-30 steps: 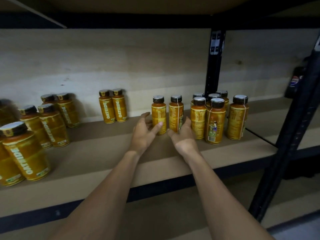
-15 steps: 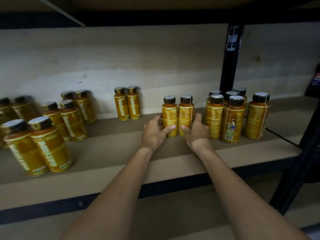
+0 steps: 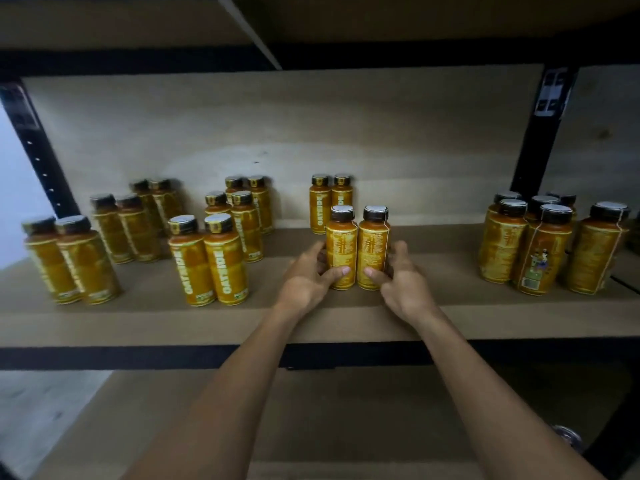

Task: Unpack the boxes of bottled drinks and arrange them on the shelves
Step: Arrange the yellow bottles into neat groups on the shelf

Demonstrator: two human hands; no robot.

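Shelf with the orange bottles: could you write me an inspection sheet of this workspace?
Surface: brown shelf board, bottles standing upright in pairs.
Job's things: front pair of bottles, gripped at centre; another pair behind it by the back panel; several pairs to the left; a cluster to the right.
Clutter: small round thing at lower right, too dim to identify.
Hands: left hand and right hand each curl round one bottle of the front pair.
Cables: nothing seen.
Surroundings: black upright post, lower shelf beneath.

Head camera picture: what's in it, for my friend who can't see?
A left hand and a right hand grip two upright orange bottles side by side on a wooden shelf. More bottles stand grouped on both sides.
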